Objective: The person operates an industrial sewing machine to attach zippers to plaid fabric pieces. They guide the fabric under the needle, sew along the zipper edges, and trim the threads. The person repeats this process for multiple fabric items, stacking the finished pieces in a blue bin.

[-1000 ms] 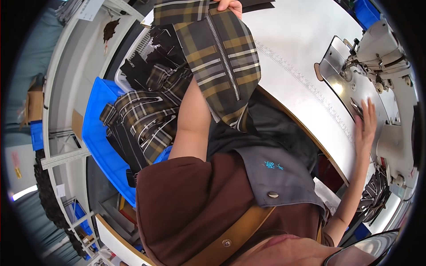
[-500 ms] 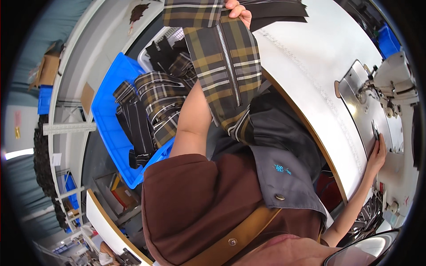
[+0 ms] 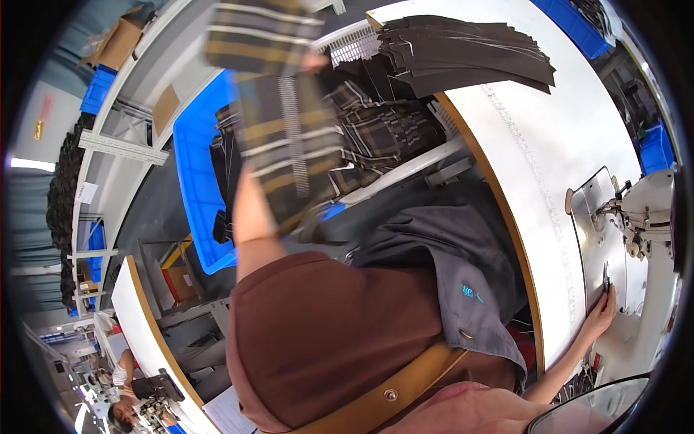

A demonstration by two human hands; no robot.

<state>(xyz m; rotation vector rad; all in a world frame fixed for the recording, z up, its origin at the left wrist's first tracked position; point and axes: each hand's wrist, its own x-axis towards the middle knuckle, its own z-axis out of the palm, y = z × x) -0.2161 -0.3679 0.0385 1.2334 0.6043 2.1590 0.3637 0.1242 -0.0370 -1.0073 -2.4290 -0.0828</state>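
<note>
Up at the left, my left hand (image 3: 314,64) grips a plaid fabric panel (image 3: 267,130) in olive, black and white. A metal zipper (image 3: 293,137) runs down its length, and motion blurs both cloth and fingers. The panel hangs in front of a blue crate (image 3: 191,188) and a heap of similar plaid pieces (image 3: 383,134). Far to the right, my right hand (image 3: 601,312) rests on the sewing machine's metal plate (image 3: 589,217), its fingers closed around small thread snips (image 3: 607,275). Fine detail of the snips is too small to tell.
A white sewing machine (image 3: 647,217) stands on the white table (image 3: 528,166) at right. Dark fabric strips (image 3: 463,54) are stacked at the table's far end. Another white table (image 3: 144,325) lies lower left, near a person (image 3: 124,383). A blue bin (image 3: 656,148) sits far right.
My left hand has swung left and slightly down with the zippered panel, uncovering more of the plaid heap. The whole view has shifted; my right hand still holds the snips on the machine plate.
</note>
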